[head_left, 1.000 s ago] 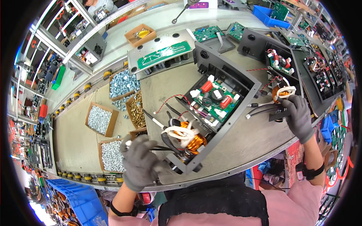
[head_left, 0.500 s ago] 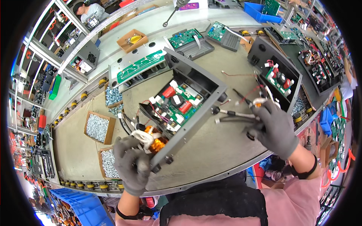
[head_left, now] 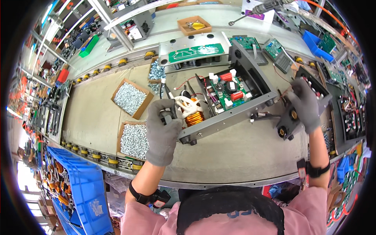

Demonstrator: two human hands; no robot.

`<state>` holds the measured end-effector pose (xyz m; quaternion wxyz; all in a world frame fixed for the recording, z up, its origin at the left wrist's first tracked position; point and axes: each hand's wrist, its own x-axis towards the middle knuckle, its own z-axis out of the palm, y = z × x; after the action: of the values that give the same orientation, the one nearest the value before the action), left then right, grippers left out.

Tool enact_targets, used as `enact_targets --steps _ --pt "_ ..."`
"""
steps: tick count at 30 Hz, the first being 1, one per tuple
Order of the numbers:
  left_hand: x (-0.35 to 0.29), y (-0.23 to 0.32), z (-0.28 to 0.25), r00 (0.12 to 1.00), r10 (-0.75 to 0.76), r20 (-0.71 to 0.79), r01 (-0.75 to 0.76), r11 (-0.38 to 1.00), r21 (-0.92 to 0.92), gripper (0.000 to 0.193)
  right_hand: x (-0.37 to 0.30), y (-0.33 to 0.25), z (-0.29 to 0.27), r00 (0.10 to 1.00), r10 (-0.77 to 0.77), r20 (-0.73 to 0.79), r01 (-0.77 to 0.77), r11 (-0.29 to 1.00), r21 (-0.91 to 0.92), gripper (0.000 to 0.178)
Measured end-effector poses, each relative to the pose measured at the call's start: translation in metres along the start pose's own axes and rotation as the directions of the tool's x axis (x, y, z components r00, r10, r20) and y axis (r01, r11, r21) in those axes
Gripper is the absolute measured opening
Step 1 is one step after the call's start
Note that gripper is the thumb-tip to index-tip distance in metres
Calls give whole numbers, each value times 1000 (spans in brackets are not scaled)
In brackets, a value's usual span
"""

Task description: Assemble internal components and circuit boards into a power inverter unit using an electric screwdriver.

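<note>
A dark grey metal chassis (head_left: 231, 121) sits in the middle of the bench, open at the top. Inside it is a green circuit board (head_left: 229, 90) with red and white parts. At its left end lies a copper-wound coil (head_left: 194, 117) wrapped with a thick white cable. My gloved left hand (head_left: 162, 131) has its fingers curled round that left end, beside the coil. On the right, my gloved right hand (head_left: 305, 105) closes over a second grey chassis (head_left: 290, 122), tilted so its feet show. The fingertips there are partly hidden. Black cables (head_left: 266, 116) lie between the two chassis.
Cardboard boxes of screws (head_left: 130, 98) stand at the left. Behind is a silver panel with a green board (head_left: 196, 53). A screwdriver (head_left: 250, 13) hangs above the far side. A blue crate (head_left: 92, 192) with coils stands at lower left. Roller rails edge the bench.
The view has swung right-to-left across the scene, shifting the bench things. My right hand has left the loose cables and moved onto the second chassis, which is now turned. My left hand stays at the first chassis.
</note>
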<state>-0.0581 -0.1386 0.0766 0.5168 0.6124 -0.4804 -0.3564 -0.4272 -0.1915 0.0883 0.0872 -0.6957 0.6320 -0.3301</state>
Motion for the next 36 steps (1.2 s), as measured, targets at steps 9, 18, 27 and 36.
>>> enact_targets --steps 9,18,27,36 --pt "25 -14 -17 891 437 124 -435 899 -45 33 -129 -5 -13 939 43 -341 62 955 291 34" --pt "22 -36 -30 844 499 194 -503 864 -34 33 -254 49 24 843 38 -537 84 976 200 53" --pt "20 -27 -11 933 356 -49 -347 928 134 26 -194 -3 55 909 -114 -402 -34 939 -343 44" --pt "-51 -42 -33 684 728 -43 -712 679 178 22 -162 46 29 982 -173 -82 162 979 -121 37"
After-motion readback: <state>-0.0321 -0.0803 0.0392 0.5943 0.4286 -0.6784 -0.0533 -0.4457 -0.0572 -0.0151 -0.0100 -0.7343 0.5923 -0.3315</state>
